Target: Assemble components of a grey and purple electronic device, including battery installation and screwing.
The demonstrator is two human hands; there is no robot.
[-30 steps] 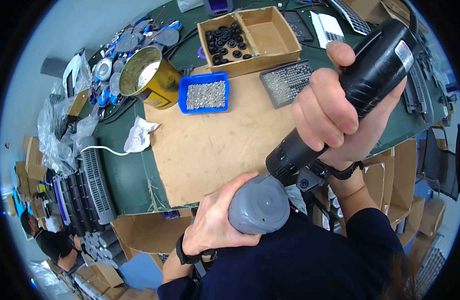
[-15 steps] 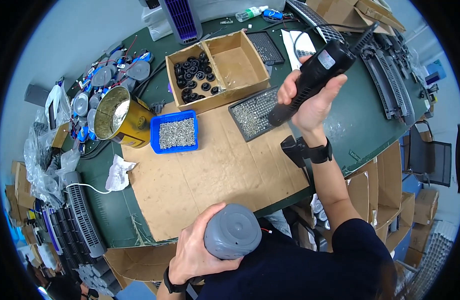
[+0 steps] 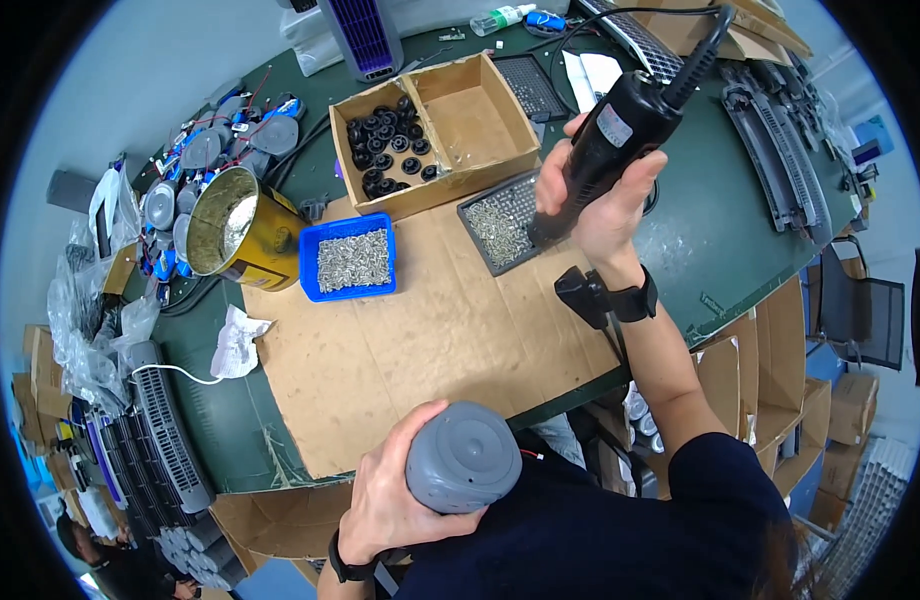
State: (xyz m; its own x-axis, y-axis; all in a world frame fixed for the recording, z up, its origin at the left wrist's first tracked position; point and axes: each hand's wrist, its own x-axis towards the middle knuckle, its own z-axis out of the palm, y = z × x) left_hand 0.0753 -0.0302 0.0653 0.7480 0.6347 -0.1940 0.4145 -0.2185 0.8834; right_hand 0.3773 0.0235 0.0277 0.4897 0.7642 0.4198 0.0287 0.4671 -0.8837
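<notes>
My left hand [image 3: 382, 495] is wrapped round a grey rounded housing [image 3: 465, 455] near the table's front edge. A short wire with a small white connector sticks out at the housing's right side. My right hand [image 3: 608, 205] grips a black corded electric screwdriver [image 3: 612, 140], its lower end at the right edge of a black perforated tray [image 3: 513, 262]. Small metal screws [image 3: 498, 235] lie in that tray, mostly on its left side. Whether the screwdriver's tip touches a screw is hidden. A blue bin [image 3: 349, 292] holds more small metal parts, left of the tray.
A divided cardboard box [image 3: 485, 178] with black round parts [image 3: 385, 150] stands behind the tray. A yellow tin [image 3: 265, 255] is beside the blue bin. Grey round units with wires [image 3: 205, 150] pile up at the back left. Cardboard [image 3: 420, 345] covers the table's middle.
My right hand has moved slightly left and nearer with the screwdriver, which now tilts differently, its lower end at the screw tray's edge. The left hand and grey housing have hardly moved.
</notes>
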